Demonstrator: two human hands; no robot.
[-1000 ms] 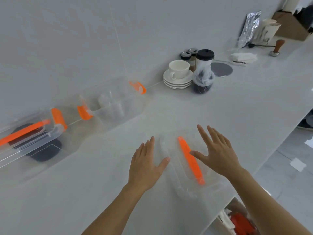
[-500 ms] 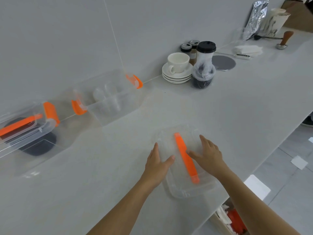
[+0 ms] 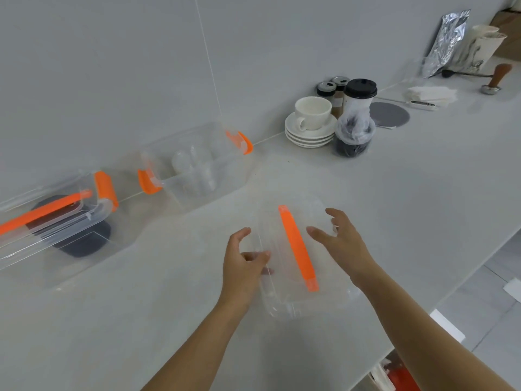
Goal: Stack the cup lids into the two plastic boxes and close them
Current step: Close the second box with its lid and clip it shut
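Note:
A clear box lid (image 3: 296, 246) with an orange handle is held over the white counter between my hands. My left hand (image 3: 242, 266) grips its left edge, thumb on top. My right hand (image 3: 344, 244) curls around its right edge. An open clear box (image 3: 180, 193) with orange latches stands by the wall, with clear cup lids (image 3: 194, 167) stacked inside. To its left a second clear box (image 3: 56, 249) holds black cup lids (image 3: 84, 241), and its own orange-handled lid sits on top.
By the wall to the right stand a white cup on saucers (image 3: 311, 112), a takeaway cup with a black lid (image 3: 359, 100), a bagged dark stack (image 3: 353, 136), a grey disc (image 3: 389, 114), a tamper (image 3: 497, 79) and a foil bag (image 3: 448, 40). The counter edge (image 3: 451, 289) runs close on my right.
Both hands went from hovering flat over the box lid to closing on its two long edges. The lid now looks raised slightly off the counter.

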